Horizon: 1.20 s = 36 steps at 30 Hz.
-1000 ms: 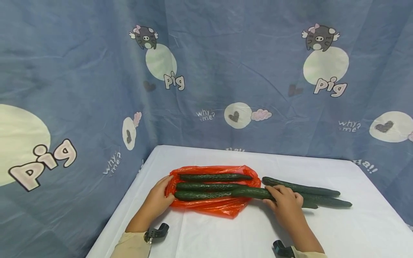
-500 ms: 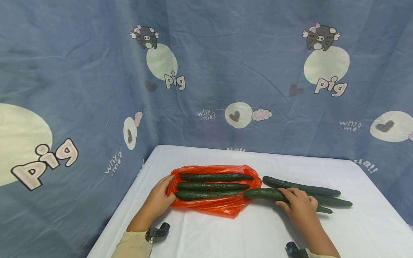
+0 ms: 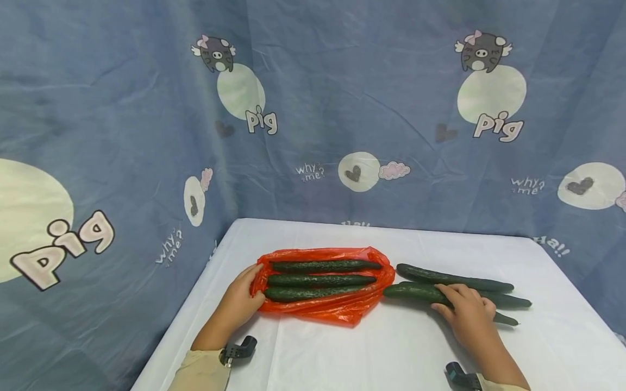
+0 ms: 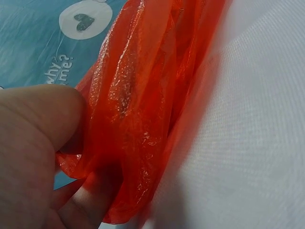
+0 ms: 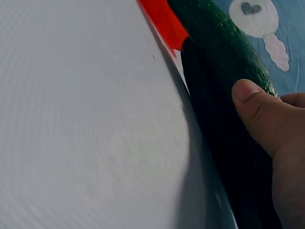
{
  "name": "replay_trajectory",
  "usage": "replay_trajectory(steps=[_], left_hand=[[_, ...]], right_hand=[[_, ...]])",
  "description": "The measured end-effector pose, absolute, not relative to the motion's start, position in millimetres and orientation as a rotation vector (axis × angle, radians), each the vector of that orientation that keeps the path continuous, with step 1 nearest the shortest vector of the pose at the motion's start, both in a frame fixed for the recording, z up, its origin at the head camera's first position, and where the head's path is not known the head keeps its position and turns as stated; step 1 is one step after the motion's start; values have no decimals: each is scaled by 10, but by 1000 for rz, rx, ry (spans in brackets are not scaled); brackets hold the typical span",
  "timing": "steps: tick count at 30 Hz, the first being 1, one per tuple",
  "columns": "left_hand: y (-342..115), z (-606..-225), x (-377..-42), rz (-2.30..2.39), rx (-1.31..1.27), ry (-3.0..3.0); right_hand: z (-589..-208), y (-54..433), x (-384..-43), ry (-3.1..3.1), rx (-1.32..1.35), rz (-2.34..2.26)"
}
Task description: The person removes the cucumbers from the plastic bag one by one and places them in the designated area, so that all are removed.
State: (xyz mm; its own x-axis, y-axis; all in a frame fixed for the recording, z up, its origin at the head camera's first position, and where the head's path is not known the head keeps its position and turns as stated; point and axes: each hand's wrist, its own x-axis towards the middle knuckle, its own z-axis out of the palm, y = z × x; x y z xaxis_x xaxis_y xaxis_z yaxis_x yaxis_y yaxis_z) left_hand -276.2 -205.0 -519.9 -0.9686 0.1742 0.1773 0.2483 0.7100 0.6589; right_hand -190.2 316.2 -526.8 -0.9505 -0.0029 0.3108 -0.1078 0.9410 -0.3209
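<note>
My left hand (image 3: pixel 238 297) grips the left edge of a red plastic bag (image 3: pixel 337 315); in the left wrist view the thin film bunches between thumb and fingers. Three dark green cucumbers (image 3: pixel 313 280) lie side by side in the bag's opening. Just right of the bag, my right hand (image 3: pixel 467 312) holds another cucumber (image 3: pixel 413 293), its left end close by the bag's edge and its thin tail poking out past the fingers. Seen from the right wrist, the thumb (image 5: pixel 259 109) lies across the cucumber's side, while the other fingers are mostly hidden.
Two more cucumbers lie behind the right hand: one farther back (image 3: pixel 457 278), the other (image 3: pixel 511 300) partly covered by that hand. A white cloth (image 3: pixel 313 353) covers the table. A blue curtain (image 3: pixel 303 81) with pig prints hangs behind and at the left.
My right hand has drawn its cucumber to the right, from lying over the bag to beside it. The left hand keeps its hold on the bag's edge.
</note>
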Motion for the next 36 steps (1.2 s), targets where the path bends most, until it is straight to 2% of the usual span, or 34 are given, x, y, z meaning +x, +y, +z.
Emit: replay_trajectory(steps=[36], left_hand=[[-2046,-5141,-2758,-1099,-341,-2829]], right_hand=[[-5297,3579,-1797,-2872,80,430]])
